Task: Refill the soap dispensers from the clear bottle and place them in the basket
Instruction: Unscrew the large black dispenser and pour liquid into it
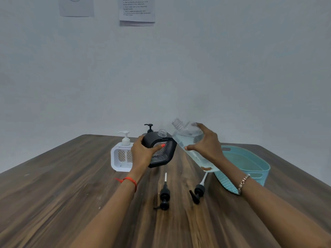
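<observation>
My left hand (143,153) grips a black soap dispenser (163,151), tilted, its pump off and its clear threaded neck bare. My right hand (206,142) holds the clear bottle (186,136), uncapped and tilted with its neck up and to the left, a little right of the dispenser's neck; pale liquid sits inside. A white dispenser (120,156) with its pump on stands left of my left hand. Behind the black one, a second black pump top (149,127) shows. A teal basket (250,165) rests on the table to the right.
Two loose black pump heads (164,196) (198,191) lie on the wooden table (71,194) in front of me, between my forearms. A grey wall with pinned paper sheets (137,9) rises behind the table's far edge.
</observation>
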The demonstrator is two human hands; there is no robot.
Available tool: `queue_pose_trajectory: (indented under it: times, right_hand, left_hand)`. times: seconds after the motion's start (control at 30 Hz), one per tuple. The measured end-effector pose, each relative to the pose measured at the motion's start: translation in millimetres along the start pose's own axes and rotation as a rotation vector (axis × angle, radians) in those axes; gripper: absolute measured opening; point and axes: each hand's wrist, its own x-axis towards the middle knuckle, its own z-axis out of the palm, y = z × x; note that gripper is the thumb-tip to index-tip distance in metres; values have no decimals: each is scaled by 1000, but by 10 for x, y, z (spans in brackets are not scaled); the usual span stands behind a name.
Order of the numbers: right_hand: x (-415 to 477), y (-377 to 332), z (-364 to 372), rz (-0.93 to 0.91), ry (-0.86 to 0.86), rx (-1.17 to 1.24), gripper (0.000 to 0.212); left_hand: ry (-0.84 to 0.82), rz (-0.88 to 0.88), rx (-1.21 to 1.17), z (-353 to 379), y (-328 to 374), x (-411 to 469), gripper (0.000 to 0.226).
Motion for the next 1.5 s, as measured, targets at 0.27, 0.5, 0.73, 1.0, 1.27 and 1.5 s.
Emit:
queue_pose_trajectory:
  times: [0.27,0.5,0.73,1.0,1.27,1.5]
  right_hand:
    - [-100,-63,-93,21,-39,-149,81]
    - [-129,-101,-91,29,-78,-236,79]
    - [-117,-107,-76,33,-120,-303,80]
    - [-85,-137,-104,45,-182,-406,81]
    - [-87,-178,-141,34,-216,-467,82]
    - [-99,-199,-175,29,-242,-485,82]
  left_hand:
    - [91,102,106,119,89,-95,56]
    - [121,181,169,134,89,-159,52]
    - [127,176,150,138,53,-180,52]
    - [137,141,141,150,-28,-230,55]
    - [158,93,146,186,-85,-275,57]
    - [145,115,118,196,-104,-327,54]
